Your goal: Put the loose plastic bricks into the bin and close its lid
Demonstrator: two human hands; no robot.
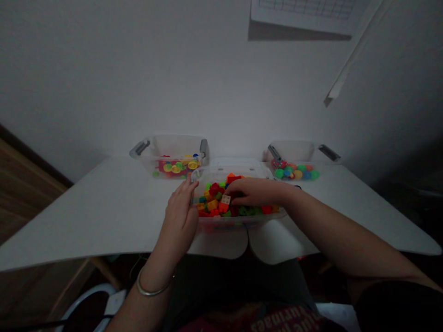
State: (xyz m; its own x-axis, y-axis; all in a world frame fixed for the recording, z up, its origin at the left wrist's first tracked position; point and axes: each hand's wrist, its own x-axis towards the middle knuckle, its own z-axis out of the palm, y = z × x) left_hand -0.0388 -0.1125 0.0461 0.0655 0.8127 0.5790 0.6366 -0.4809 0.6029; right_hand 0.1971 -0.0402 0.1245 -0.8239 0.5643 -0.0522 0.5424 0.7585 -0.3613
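A clear plastic box full of toy building bricks stands in front of me, near the table's front edge. My left hand grips its left side, with the fingers over the rim. Reaching in from the right, my right hand is among the bricks with its fingers bent down and together. Its fingertips are partly hidden, so what they hold cannot be made out. Close by the thumb and index finger lies a brick with a pale studded top.
Behind, at left, a clear box with grey handles holds colourful small pieces. Another clear box at right contains coloured balls. A lid-like clear piece is behind the middle box. The white table meets the wall.
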